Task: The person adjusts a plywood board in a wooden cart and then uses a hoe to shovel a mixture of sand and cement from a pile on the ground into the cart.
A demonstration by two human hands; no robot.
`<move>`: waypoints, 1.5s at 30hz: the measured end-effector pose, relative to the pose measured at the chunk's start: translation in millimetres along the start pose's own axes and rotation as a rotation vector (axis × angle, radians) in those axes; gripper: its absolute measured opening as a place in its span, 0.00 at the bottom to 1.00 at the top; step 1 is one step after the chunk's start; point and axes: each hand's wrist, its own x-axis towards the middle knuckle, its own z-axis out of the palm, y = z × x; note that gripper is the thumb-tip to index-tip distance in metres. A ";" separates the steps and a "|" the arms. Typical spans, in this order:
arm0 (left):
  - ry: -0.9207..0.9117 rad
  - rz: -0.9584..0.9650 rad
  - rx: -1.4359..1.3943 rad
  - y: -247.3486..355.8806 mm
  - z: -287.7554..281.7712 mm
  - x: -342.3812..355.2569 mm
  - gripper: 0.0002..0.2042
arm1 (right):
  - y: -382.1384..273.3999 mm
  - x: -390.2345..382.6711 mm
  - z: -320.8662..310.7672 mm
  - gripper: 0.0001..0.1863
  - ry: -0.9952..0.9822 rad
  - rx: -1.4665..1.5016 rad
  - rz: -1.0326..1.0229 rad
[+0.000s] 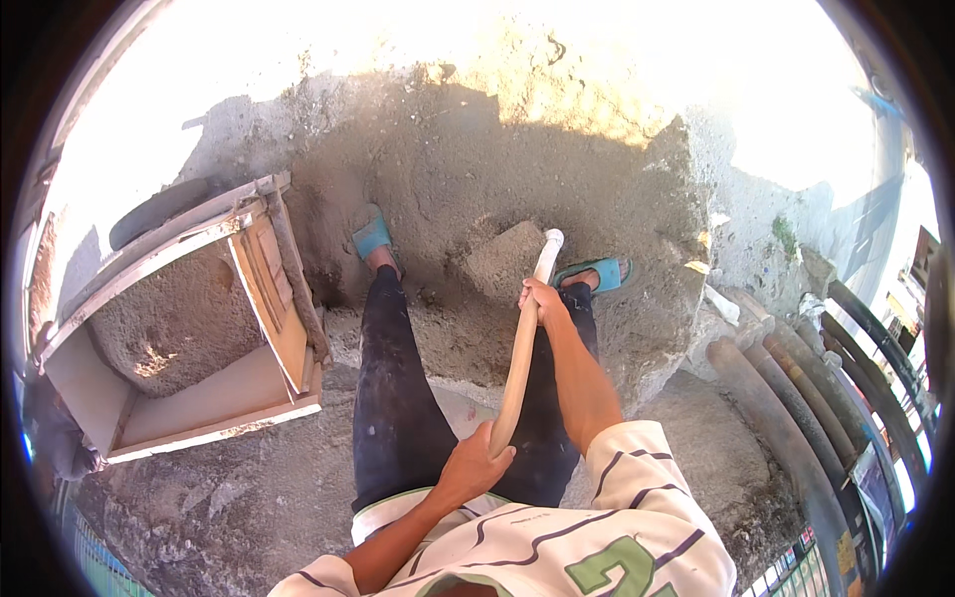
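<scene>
Both of my hands are wrapped round the long pale wooden handle of a shovel [521,365]. My left hand [475,464] grips it near its lower end, close to my body. Farther up, my right hand [540,298] is closed round it near the whitish far end. Beside that end, between my feet, is a blocky patch of grey-brown sand [504,261]. It appears to lie on the shovel's blade, which I cannot make out clearly. Loose sandy soil [438,149] surrounds it.
At left stands a wooden-framed box [214,428] with sand [174,318] inside and a board [269,308] along its right side. Several long curved-looking pipes [771,438] lie at right. My feet wear teal slippers [372,235]. Strong sunlight washes out the far ground.
</scene>
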 end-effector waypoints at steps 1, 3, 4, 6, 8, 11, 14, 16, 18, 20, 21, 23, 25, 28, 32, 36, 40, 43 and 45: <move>0.019 0.075 -0.008 -1.1 -13.0 -19.7 0.29 | -6.8 -17.7 -0.4 0.06 0.020 0.039 -0.018; 0.070 0.220 -0.035 -9.9 -37.4 -62.5 0.30 | -14.0 -55.7 4.2 0.07 -0.015 0.108 -0.051; 0.120 0.283 -0.028 -15.6 -50.7 -84.4 0.30 | -16.0 -80.3 18.9 0.09 0.007 0.086 -0.060; 0.218 0.414 -0.008 -30.3 -87.0 -132.1 0.29 | -25.1 -117.8 36.2 0.10 0.030 0.137 -0.032; 0.306 0.465 -0.116 -42.0 -132.4 -193.2 0.26 | -20.0 -167.4 76.4 0.10 0.056 0.191 -0.093; 0.521 0.583 -0.342 -89.9 -184.4 -273.1 0.18 | -1.9 -276.7 149.6 0.09 -0.047 0.255 -0.157; 0.904 0.691 -0.619 -148.2 -223.6 -347.0 0.12 | 42.9 -364.2 218.7 0.09 -0.290 0.150 -0.209; 1.256 0.714 -0.871 -197.8 -242.1 -399.2 0.11 | 109.2 -442.2 299.6 0.10 -0.426 0.072 -0.104; 1.687 0.749 -1.078 -272.8 -251.0 -458.7 0.10 | 188.1 -518.3 381.3 0.12 -0.593 -0.036 0.057; 2.082 0.752 -1.171 -361.3 -245.5 -520.6 0.09 | 275.4 -569.7 446.6 0.15 -0.757 -0.150 0.266; 2.211 0.774 -1.121 -402.1 -232.5 -569.5 0.09 | 316.1 -595.8 470.4 0.16 -0.854 -0.187 0.375; 2.353 0.777 -1.146 -435.4 -233.5 -604.8 0.09 | 355.0 -616.9 504.2 0.21 -1.036 -0.227 0.450; 2.359 0.738 -1.157 -470.3 -239.8 -618.8 0.11 | 362.2 -633.3 510.0 0.21 -1.095 -0.257 0.512; 2.292 0.515 -1.030 -475.5 -243.3 -600.6 0.11 | 330.5 -633.8 489.0 0.19 -1.114 -0.382 0.447; 1.969 0.437 -1.120 -418.8 -263.1 -445.2 0.11 | 226.3 -550.8 422.0 0.18 -0.905 -0.443 0.232; 1.517 0.383 -0.955 -319.0 -254.2 -261.1 0.11 | 78.0 -412.0 322.6 0.16 -0.438 -0.242 0.020; 1.046 0.480 -0.371 -166.0 -219.6 -129.0 0.11 | -71.4 -326.8 194.7 0.04 -0.340 0.149 -0.238; 0.776 0.615 0.068 -69.9 -169.3 -82.6 0.13 | -156.5 -272.2 111.5 0.08 -0.197 0.195 -0.507; 0.601 0.686 0.205 -25.3 -134.2 -46.7 0.14 | -175.7 -273.3 94.7 0.10 -0.217 0.077 -0.633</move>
